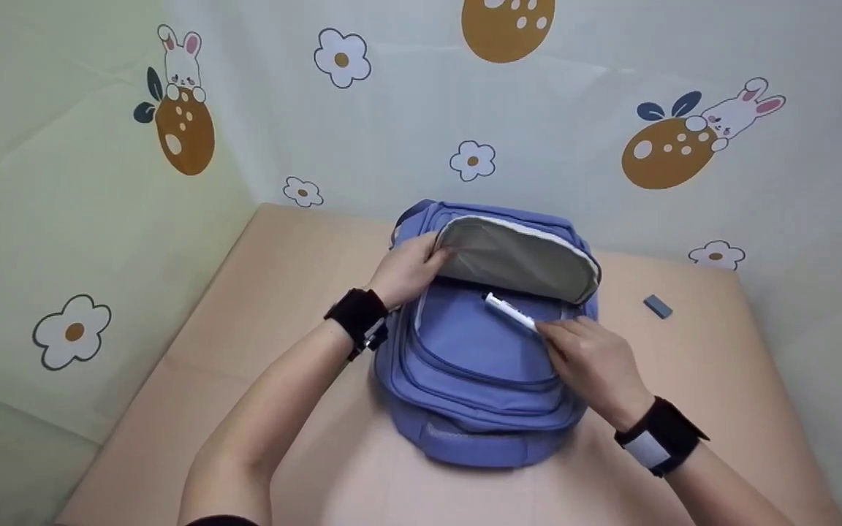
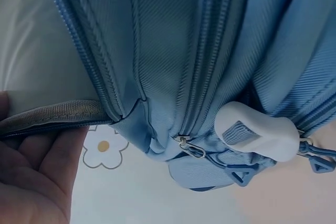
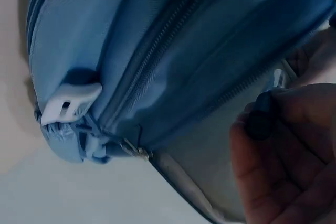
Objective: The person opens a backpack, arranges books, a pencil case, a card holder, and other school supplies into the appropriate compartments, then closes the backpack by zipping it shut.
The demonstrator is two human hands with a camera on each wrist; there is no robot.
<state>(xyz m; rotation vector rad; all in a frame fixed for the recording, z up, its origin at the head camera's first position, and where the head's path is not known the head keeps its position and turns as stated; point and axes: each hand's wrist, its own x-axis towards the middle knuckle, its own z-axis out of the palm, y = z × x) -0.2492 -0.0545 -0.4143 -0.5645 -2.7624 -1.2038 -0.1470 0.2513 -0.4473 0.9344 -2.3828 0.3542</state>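
A blue backpack (image 1: 479,394) lies on the table with its front pocket unzipped. The pocket's flap (image 1: 516,256) is folded back and shows its grey lining. At the flap's left edge my left hand (image 1: 406,270) grips the fabric, fingers on one side and thumb on the other. My right hand (image 1: 596,361) pinches a white marker (image 1: 510,310) by one end, over the open pocket. In the right wrist view the marker's dark end (image 3: 261,116) sits between thumb and fingers. The left wrist view shows the left hand's fingers (image 2: 63,166) at the zippered edge.
A small grey-blue block (image 1: 658,306) lies on the table (image 1: 699,365) right of the backpack. White plastic pieces (image 2: 273,140) sit by the zipper pulls. A patterned cloth wall (image 1: 392,131) stands behind and to the left.
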